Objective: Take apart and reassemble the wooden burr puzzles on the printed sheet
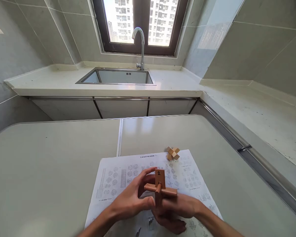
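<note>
A reddish-brown wooden puzzle (160, 177) of crossed pieces is held above a printed sheet; its upright piece bears the number 2, and a thin rod points toward me. My right hand (175, 207) is closed round its lower part from the right. On the left side, my left hand (136, 194) curves round it, thumb near the bottom of the upright piece and forefinger reaching the top. The printed paper (108, 174) lies beneath both hands. A small light wooden burr puzzle (173, 153) rests at the paper's top right edge.
The pale table (51, 164) has a seam running away from me. Beyond it stand a counter (172, 79) with a sink (123, 76) and a faucet (142, 46) under a window. Another counter (261, 108) runs along the right. Dark small shapes lie low on the paper, unclear.
</note>
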The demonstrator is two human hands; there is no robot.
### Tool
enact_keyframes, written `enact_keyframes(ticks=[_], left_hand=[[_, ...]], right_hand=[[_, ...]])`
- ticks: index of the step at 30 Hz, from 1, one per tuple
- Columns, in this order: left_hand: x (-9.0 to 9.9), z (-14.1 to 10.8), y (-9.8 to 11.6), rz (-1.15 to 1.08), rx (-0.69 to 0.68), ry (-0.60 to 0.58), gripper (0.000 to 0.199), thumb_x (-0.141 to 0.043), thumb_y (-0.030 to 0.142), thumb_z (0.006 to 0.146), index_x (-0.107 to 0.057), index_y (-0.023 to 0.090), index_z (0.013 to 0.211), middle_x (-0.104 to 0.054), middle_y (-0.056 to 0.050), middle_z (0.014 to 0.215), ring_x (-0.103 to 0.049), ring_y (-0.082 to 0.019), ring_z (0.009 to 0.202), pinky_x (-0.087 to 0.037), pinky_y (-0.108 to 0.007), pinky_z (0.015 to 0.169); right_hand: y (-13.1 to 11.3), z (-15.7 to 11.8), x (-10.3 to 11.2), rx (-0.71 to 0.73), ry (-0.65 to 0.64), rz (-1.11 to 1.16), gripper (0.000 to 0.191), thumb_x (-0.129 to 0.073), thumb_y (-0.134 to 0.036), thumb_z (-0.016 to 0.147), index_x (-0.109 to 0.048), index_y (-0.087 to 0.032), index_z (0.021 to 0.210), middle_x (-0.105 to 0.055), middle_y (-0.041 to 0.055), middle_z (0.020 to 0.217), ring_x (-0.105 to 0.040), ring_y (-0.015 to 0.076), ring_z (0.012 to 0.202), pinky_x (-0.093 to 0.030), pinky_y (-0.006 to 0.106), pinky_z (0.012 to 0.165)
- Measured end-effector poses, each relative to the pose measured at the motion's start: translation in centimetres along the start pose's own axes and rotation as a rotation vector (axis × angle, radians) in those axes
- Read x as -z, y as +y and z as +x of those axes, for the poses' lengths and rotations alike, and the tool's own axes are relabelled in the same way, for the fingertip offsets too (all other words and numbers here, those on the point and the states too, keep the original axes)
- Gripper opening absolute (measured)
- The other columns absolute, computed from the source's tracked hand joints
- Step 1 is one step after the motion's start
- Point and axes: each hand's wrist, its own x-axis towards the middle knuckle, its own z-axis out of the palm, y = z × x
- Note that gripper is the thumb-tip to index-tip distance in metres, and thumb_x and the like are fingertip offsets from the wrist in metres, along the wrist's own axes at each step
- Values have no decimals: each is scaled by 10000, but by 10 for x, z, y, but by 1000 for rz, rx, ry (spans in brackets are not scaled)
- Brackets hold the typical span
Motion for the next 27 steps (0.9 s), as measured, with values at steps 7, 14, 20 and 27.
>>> enact_keyframes(ticks=[7, 14, 20, 27], left_hand=[[0, 6, -2, 9, -29, 142, 871, -878, 665, 727, -588, 243, 1431, -660, -162, 1421, -622, -419, 1325, -454, -570, 1167], [3, 5, -14, -141, -149, 358, 784, -912, 456, 792, -534, 285, 1457, -532, -156, 1584, -573, -401, 1416, -491, -524, 1170], [1, 5, -13, -153, -137, 392, 739, -915, 372, 801, -560, 281, 1442, -525, -151, 1600, -569, -385, 1429, -472, -517, 1197], [3, 6, -11, -223, -114, 411, 729, -926, 391, 766, -618, 265, 1414, -592, -155, 1549, -583, -407, 1413, -496, -511, 1174]], right_hand=[[5, -1, -6, 90, 190, -93, 436, -514, -535, 1023, -630, -206, 762, -533, -58, 465, -429, 97, 355, -373, 207, 398], [22, 8, 1, 382, 466, -155, 345, -489, -562, 1078, -527, -223, 1028, -601, -60, 576, -447, 98, 369, -378, 204, 376], [35, 15, 4, 478, 691, -261, 300, -461, -502, 1109, -562, -224, 1058, -572, -70, 572, -477, 100, 400, -374, 214, 424], [30, 12, 2, 557, 828, -430, 271, -515, -419, 1091, -613, -209, 952, -591, -38, 628, -494, 107, 502, -387, 236, 518]])
